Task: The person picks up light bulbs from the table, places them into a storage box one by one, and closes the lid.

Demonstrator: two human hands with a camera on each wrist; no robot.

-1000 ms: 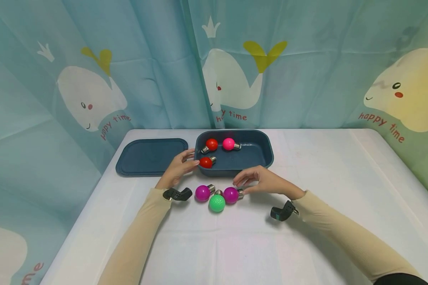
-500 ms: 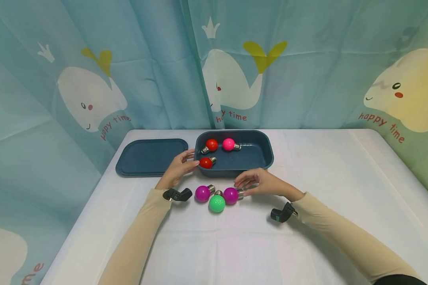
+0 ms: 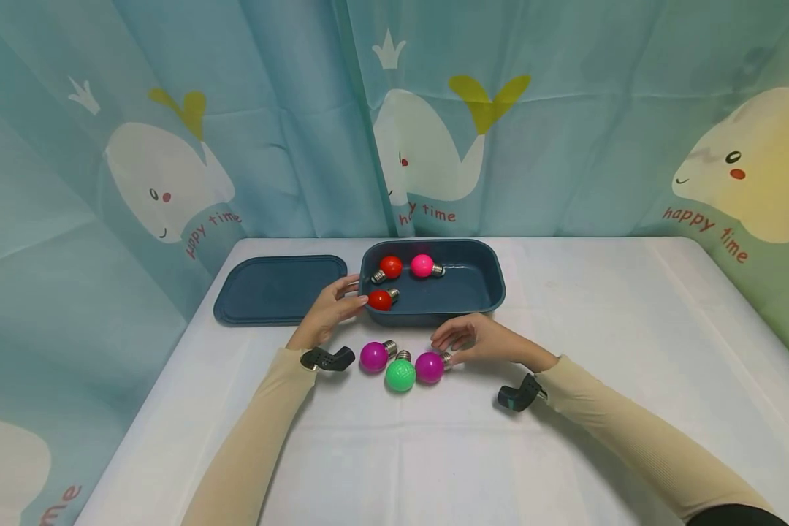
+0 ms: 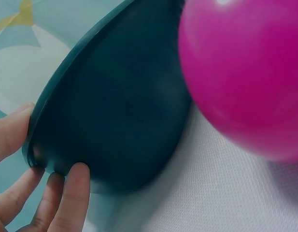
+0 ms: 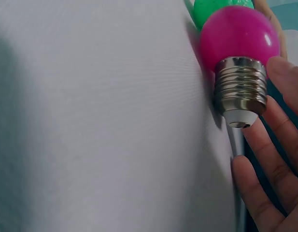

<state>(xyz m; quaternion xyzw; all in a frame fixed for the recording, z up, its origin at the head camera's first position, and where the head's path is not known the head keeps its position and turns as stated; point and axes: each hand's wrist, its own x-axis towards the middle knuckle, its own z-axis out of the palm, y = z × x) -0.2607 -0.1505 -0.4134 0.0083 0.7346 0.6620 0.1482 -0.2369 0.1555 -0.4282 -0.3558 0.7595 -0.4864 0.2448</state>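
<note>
In the head view, my left hand [image 3: 329, 313] rests against the left end of a dark blue box [image 3: 432, 320]. The left wrist view shows its fingertips [image 4: 77, 176] lying on the outer wall. My right hand [image 3: 483, 340] is beside the right-hand purple light bulb [image 3: 429, 367], its thumb at the bulb's metal base and its other fingers spread apart from it. A green bulb [image 3: 400, 375] and another purple bulb [image 3: 373, 357] lie to the left on the white tablecloth. Inside the box are two red bulbs [image 3: 391, 267] and a pink bulb [image 3: 422, 266].
A flat dark blue lid [image 3: 279, 290] lies left of the box, close to my left fingers. Behind the table [image 3: 598, 314] hangs a light blue curtain [image 3: 289, 131] printed with whales. A black camera mount sits on each wrist.
The right-hand purple bulb has shifted slightly towards me and to the right. My right hand has lowered a little towards me; my left hand stays at the box.
</note>
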